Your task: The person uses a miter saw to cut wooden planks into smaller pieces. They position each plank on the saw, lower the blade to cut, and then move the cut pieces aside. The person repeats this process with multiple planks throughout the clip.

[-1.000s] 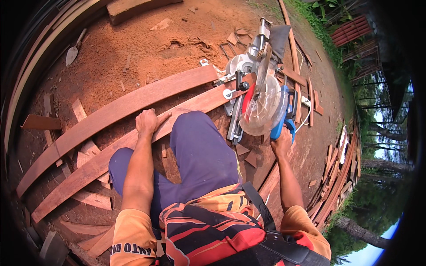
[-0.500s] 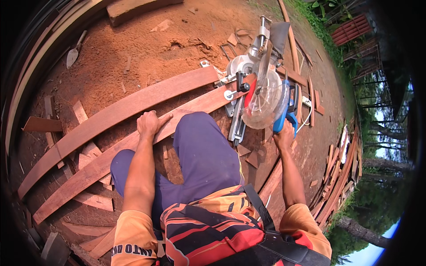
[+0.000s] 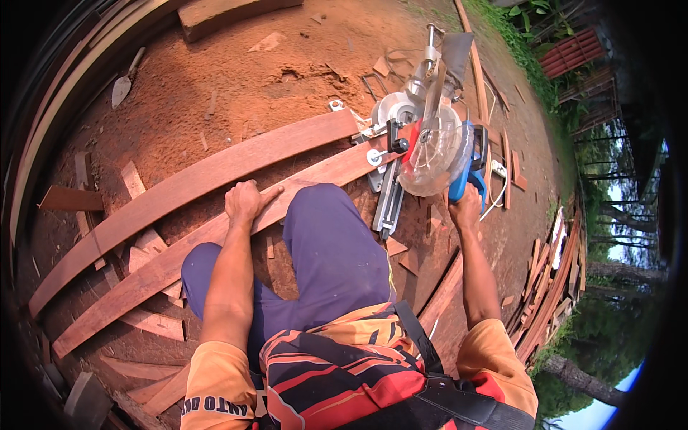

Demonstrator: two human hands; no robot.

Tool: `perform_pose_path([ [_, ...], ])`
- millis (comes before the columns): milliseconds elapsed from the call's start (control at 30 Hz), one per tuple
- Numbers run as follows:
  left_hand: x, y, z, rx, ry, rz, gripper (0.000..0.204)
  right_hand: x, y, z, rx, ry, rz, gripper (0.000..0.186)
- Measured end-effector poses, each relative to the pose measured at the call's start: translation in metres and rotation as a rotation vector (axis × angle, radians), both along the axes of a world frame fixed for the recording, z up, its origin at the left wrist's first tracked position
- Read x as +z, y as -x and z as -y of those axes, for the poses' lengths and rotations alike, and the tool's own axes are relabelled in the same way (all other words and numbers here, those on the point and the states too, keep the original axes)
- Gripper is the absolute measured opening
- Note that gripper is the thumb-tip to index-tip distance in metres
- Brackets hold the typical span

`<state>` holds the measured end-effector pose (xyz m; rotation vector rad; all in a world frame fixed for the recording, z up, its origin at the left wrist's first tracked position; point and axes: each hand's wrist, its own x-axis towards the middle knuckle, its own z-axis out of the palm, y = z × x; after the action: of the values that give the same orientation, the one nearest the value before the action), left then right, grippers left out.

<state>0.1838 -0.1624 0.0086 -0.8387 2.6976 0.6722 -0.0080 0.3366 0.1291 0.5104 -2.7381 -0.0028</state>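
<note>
A long reddish-brown wooden board point(image 3: 165, 256) runs from the lower left into a mitre saw point(image 3: 433, 154). My left hand point(image 3: 244, 202) is closed over the board's far edge, its thumb stretched along the top face. The saw's clamp point(image 3: 375, 156) stands at the board's right end. My right hand point(image 3: 467, 204) is wrapped round the saw's blue handle point(image 3: 459, 185), right of the clear blade guard point(image 3: 430, 179). That guard and the saw head hide where the blade meets the wood. My bent knee point(image 3: 326, 222) is against or just beside the board's near edge.
A second wide board point(image 3: 193, 175) lies beyond the first, nearly parallel. Wood offcuts point(image 3: 154, 322) are scattered under both. A trowel point(image 3: 123, 87) lies on sawdust-covered ground at the far left. Stacked strips point(image 3: 555, 279) lie at the right, and a white cable point(image 3: 496, 204) runs beside the saw.
My right hand and the saw head have moved a little away from me along the rails. My left hand keeps its place on the board. The whole view has shifted slightly.
</note>
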Motion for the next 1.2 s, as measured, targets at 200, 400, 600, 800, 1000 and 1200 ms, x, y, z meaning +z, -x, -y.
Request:
perform_pose_path([
  [200, 0.001, 0.001, 0.000, 0.001, 0.002, 0.018, 0.090, 0.001, 0.016, 0.004, -0.035, -0.041, 0.039, 0.040],
  [400, 0.005, 0.003, 0.001, 0.020, -0.011, 0.078, 0.087, 0.001, 0.045, 0.006, 0.001, -0.047, 0.012, 0.038],
  [600, 0.004, 0.003, -0.003, 0.012, 0.010, 0.027, 0.089, 0.022, 0.066, 0.003, -0.051, -0.159, 0.003, 0.054],
  [800, -0.003, -0.001, 0.001, 0.027, 0.037, -0.003, 0.090, 0.087, 0.027, 0.006, -0.121, -0.028, -0.399, 0.089],
  [1000, -0.007, -0.002, 0.004, 0.053, 0.044, 0.013, 0.091, -0.005, -0.105, -0.023, -0.386, 0.374, 0.130, 0.054],
  [1200, 0.005, 0.008, -0.004, 0.051, 0.033, 0.080, 0.086, -0.180, -0.140, -0.041, -0.468, 1.147, 0.620, 0.031],
])
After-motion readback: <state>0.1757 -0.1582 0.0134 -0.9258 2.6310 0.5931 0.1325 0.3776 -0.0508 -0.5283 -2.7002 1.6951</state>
